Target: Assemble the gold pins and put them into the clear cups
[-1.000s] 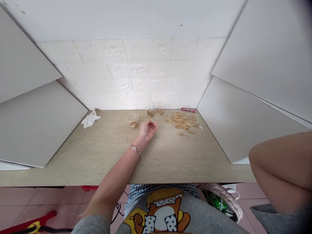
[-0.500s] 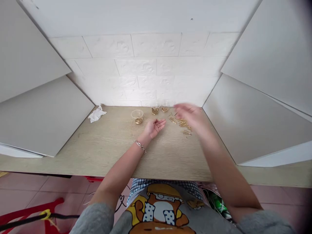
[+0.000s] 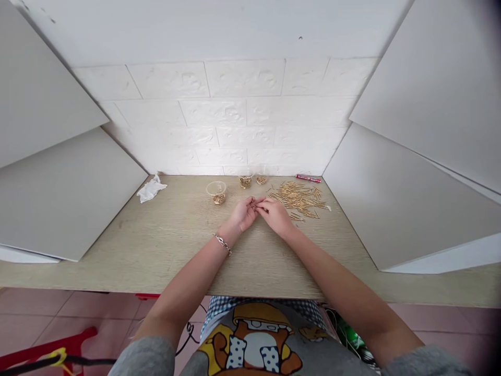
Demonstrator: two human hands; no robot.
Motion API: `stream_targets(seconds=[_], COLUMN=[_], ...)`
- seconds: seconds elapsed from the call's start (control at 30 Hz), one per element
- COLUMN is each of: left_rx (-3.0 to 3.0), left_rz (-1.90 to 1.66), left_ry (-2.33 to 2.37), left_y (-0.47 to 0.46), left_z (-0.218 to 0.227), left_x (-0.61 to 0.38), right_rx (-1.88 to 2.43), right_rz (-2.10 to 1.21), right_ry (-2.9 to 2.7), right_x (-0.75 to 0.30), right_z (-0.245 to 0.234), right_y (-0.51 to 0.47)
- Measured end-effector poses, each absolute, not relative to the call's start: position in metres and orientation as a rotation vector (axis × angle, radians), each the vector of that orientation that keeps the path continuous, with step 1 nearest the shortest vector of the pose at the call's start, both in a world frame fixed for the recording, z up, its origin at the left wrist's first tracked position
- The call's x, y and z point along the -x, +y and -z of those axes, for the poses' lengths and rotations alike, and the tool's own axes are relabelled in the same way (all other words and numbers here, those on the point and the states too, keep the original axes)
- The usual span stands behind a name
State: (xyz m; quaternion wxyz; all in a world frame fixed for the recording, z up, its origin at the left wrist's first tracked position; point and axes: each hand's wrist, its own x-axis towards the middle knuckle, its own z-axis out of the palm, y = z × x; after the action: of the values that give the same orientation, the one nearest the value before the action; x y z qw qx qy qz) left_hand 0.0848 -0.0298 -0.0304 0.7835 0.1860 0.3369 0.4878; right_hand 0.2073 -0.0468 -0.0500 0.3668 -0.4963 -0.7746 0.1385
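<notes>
My left hand (image 3: 243, 214) is palm up above the table, its fingers curled around small gold-coloured pieces too small to name. My right hand (image 3: 275, 215) meets it from the right, with thumb and fingers pinched together at the left fingertips. Whatever sits in that pinch is hidden. Just beyond my right hand lies a spread pile of thin gold-coloured pins (image 3: 299, 196). To the left of my hands stands a clear plastic cup (image 3: 216, 192) with small gold pieces at its bottom. Two more clear cups, one (image 3: 246, 180) and another (image 3: 261, 177), hold similar pieces near the wall.
A red marker-like tube (image 3: 308, 178) lies by the wall behind the pins. Crumpled white tissue (image 3: 151, 189) rests at the table's back left. Grey panels stand on the left (image 3: 70, 193) and right (image 3: 422, 198). The wooden table's (image 3: 172, 250) front edge is close to my body.
My right hand came down from above the pins, leftward to my left hand, and now pinches there. My left fingers have curled in. The pin pile and red tube are now uncovered.
</notes>
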Motion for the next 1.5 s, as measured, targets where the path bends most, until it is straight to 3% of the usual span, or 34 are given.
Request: stream_targets(seconds=[0.33,0.73,1.5], left_rx=[-0.530,-0.570,-0.916], left_rz=[-1.097,-1.014,-1.029], left_ry=[0.769,0.747,0.880], left_y=[-0.026,-0.023,-0.025], left_z=[0.035,0.034,0.037], left_x=[-0.080,-0.077,-0.081], right_rx=[1.303,1.297,1.384], right_rz=[-0.322,-0.514,-0.450], right_ry=[-1.856,-1.478,-1.526], right_x=[-0.204,-0.209,-0.218], right_z=[0.051,0.045,0.046], right_y=[-0.049,-0.048,-0.043])
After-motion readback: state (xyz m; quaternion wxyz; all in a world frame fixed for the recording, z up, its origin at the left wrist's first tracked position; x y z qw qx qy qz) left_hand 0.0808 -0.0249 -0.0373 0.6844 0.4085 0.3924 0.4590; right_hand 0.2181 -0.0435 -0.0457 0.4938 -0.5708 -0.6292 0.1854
